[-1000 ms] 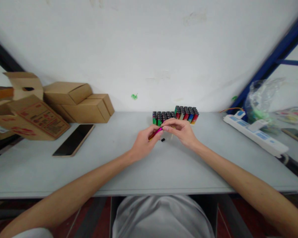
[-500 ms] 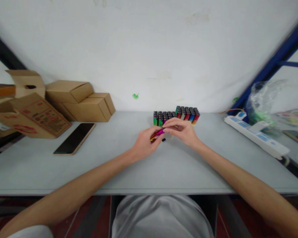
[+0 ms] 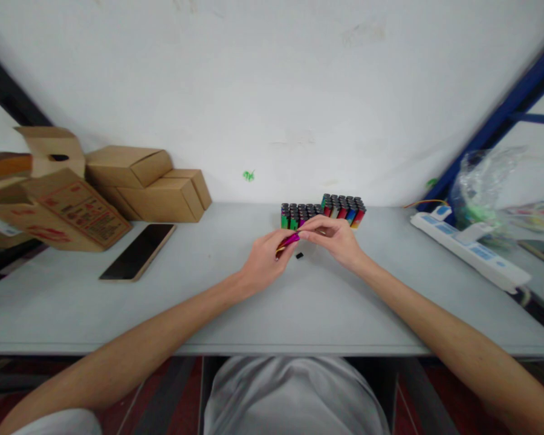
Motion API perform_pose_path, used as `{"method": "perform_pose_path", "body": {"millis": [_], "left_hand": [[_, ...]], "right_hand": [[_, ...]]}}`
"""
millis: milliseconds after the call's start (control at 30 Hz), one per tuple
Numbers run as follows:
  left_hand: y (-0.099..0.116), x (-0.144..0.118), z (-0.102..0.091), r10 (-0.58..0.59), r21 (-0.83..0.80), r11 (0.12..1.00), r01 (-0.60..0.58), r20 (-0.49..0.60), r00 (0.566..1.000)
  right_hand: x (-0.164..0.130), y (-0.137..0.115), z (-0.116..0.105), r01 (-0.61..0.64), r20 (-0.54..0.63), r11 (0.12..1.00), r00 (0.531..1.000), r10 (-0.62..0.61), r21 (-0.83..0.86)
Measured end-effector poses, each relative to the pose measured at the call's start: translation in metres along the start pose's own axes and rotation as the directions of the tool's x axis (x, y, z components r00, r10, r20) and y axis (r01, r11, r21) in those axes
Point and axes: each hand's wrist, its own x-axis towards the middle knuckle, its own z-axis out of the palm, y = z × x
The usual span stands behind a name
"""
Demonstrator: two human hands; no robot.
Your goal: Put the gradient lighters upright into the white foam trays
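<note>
My left hand (image 3: 265,260) is closed around a lighter (image 3: 289,241) with a purple and yellow body, tilted up to the right. The fingertips of my right hand (image 3: 333,238) are pinched at the lighter's upper end; whether they hold a small part there is hidden. A small black piece (image 3: 299,255) lies on the table just below the two hands. Behind the hands stand upright lighters with black tops in two blocks, the left block (image 3: 294,216) partly covered by my fingers and the right block (image 3: 343,209) in mixed colours.
A phone (image 3: 138,252) lies flat on the grey table (image 3: 236,320) at left. Beside it are an opened carton (image 3: 79,208) and stacked brown boxes (image 3: 163,193). At right sit a white power strip (image 3: 471,251) and clear plastic bags (image 3: 485,187). A white wall rises behind.
The hands stay in nearly the same place. The lighter has turned slightly in my left hand, and the black piece on the table shows more fully.
</note>
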Motion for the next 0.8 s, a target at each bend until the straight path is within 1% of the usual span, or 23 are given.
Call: {"method": "perform_pose_path", "body": {"millis": [167, 367, 467, 800], "left_hand": [[0.0005, -0.0003, -0.0022, 0.014, 0.012, 1.0, -0.014, 0.03, 0.999], [0.0, -0.0009, -0.0016, 0.08, 0.019, 0.997, -0.08, -0.01, 0.997], [-0.0001, -0.0012, -0.0015, 0.11, 0.033, 0.993, -0.109, -0.024, 0.994], [-0.0001, -0.0034, -0.0026, 0.172, 0.049, 0.984, -0.17, -0.028, 0.985]], "right_hand": [[-0.0003, 0.001, -0.0004, -0.008, 0.021, 1.0, 1.0, 0.008, 0.019], [-0.0015, 0.0037, -0.0029, 0.006, 0.029, 0.999, 1.0, -0.008, 0.048], [-0.0019, 0.0024, -0.0035, 0.033, 0.026, 0.998, 0.999, -0.034, 0.047], [-0.0023, -0.0034, -0.0061, 0.09, 0.032, 0.996, 0.995, -0.09, 0.002]]}}
